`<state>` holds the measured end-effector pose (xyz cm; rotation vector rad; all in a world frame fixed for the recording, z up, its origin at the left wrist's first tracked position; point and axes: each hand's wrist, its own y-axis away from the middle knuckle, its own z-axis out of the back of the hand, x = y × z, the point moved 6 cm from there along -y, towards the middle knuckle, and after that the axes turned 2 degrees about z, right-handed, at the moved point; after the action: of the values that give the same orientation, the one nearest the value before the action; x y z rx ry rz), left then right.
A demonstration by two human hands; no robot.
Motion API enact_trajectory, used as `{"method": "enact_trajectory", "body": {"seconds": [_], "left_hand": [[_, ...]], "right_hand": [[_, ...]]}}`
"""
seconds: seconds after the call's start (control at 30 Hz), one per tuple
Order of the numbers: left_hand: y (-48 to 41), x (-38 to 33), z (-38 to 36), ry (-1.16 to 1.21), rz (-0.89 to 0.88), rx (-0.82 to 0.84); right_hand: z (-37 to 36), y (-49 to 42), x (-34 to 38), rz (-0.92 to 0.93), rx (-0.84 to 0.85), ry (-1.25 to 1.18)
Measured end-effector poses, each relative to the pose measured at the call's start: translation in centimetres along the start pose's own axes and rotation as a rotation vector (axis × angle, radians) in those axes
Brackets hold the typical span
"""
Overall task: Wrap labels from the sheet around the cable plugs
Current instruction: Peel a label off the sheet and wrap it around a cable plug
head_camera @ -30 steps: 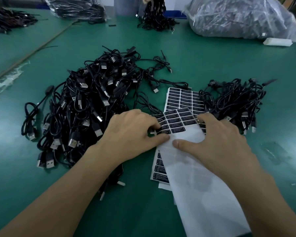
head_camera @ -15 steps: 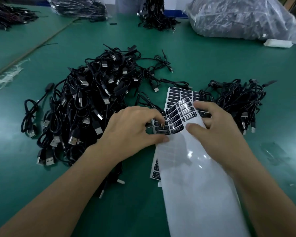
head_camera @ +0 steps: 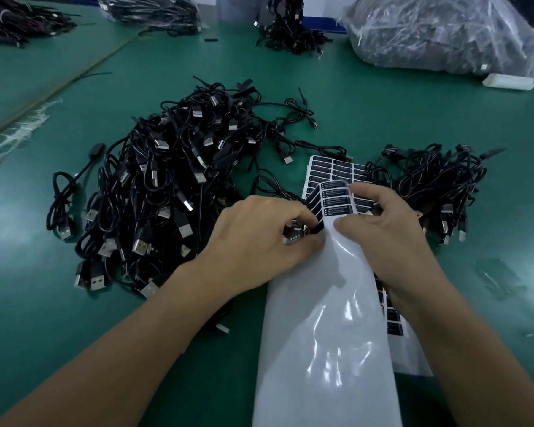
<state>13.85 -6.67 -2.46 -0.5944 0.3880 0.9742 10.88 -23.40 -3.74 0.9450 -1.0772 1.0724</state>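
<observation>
Label pick-up stage. The left hand (head_camera: 269, 241) has its grip pinched on a small black cable plug (head_camera: 299, 233), thumb against curled fingers. It holds the plug at the left edge of a glossy white label sheet (head_camera: 321, 334), which runs from the near edge of view to the middle of the matte green counter (head_camera: 259, 87). The right hand (head_camera: 389, 241) grips the sheet's far end, thumb on the bare backing and fingers curled behind. This bends the end so that the black rectangular labels (head_camera: 336, 200), finely printed in white, fan up from the slick liner. Whether a label edge already adheres to the plug cannot be told, as the left fingers hide the contact. Judged step: transferring one label from sheet to plug. The next move likely calls for peeling a single label at the bent edge, seating it squarely and rolling it round without creases, since thin adhesive film probably sticks on first touch. A second label sheet (head_camera: 330, 167) lies flat beneath. A large tangled pile of black USB cables (head_camera: 167, 195) with metal connectors lies left, and a smaller heap of black cables (head_camera: 438, 186) lies right. Crinkled clear plastic bags (head_camera: 444, 35) sit far right.
</observation>
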Motion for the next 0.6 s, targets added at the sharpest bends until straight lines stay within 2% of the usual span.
{"method": "enact_trajectory", "body": {"seconds": [0.33,0.6], "left_hand": [[-0.3,0.6,-0.5,0.258,0.063,0.019],[-0.6,1.6,-1.0,0.409,0.14,0.054]], "right_hand": [[-0.7,0.2,0.5,0.147,-0.001,0.102],[-1.4,0.4,0.7,0.17,0.072,0.092]]}}
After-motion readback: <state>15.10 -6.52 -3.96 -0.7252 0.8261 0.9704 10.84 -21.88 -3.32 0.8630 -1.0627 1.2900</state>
